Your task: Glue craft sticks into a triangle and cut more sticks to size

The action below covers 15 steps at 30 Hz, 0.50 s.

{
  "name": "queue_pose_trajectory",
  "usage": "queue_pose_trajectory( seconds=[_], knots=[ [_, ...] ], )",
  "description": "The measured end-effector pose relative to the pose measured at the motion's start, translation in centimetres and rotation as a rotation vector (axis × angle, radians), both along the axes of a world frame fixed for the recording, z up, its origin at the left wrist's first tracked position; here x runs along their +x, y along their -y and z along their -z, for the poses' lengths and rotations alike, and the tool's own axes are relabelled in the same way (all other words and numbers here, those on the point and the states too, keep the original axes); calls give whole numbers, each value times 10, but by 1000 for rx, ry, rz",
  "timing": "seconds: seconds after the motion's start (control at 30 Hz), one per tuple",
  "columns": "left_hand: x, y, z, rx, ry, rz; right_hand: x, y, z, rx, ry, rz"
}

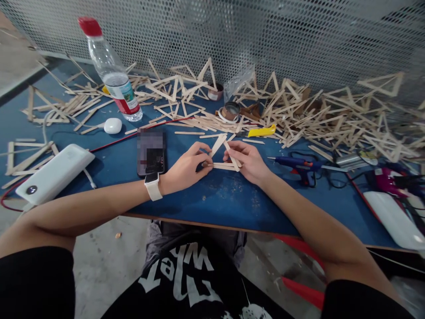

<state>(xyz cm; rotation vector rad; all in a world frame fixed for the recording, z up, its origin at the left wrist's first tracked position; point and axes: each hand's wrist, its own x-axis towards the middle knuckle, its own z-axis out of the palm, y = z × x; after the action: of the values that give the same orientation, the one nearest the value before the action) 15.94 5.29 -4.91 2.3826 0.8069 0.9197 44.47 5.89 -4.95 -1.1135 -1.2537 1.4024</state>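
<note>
Evidently, everything turns on the small stick triangle (218, 145), which lies directly between the left hand (189, 167) and the right hand (249, 161), to the right of the one and to the left of the other. Neither is clearly nearer: both meet it at its corners. The left hand's thumb and fingers are pinched together around the near left corner, while the right hand's thumb and fingers are closed on the right-hand stick (232, 156), a little above the near right corner. From these grips the triangle's point reaches forward, beyond the fingertips of both hands. Its base stick (223, 166) has its long axis running sideways, straight from the left fingertips across to the right hand; the other two sides slant away and lean towards each other. Whether the triangle rests on the blue table (195, 206) or is held just above it, I cannot tell.

Just beyond the right hand and slightly to its right is a yellow knife (262, 131), its handle lying roughly sideways. Further to the right of that same hand lies a blue glue gun (294, 163), nozzle pointing back towards it. The phone (151, 153) is on the left hand's outer side, just beyond the wrist.
</note>
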Motion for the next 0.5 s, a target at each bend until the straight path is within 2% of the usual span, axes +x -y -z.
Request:
queue_pose_trajectory(
  seconds=[0.1,0.2,0.3,0.4,0.5],
  knots=[
    [1,4,-2,44,9,-23,1,-2,5,34,16,66],
    [-1,8,-7,181,20,-14,2,-4,10,87,47,144],
    [-3,9,-12,302,39,128,4,-4,11,164,96,214],
    [-4,8,-16,260,7,332,4,-5,10,235,159,265],
    [-3,9,-17,239,-14,387,2,-5,8,278,202,284]
  ],
)
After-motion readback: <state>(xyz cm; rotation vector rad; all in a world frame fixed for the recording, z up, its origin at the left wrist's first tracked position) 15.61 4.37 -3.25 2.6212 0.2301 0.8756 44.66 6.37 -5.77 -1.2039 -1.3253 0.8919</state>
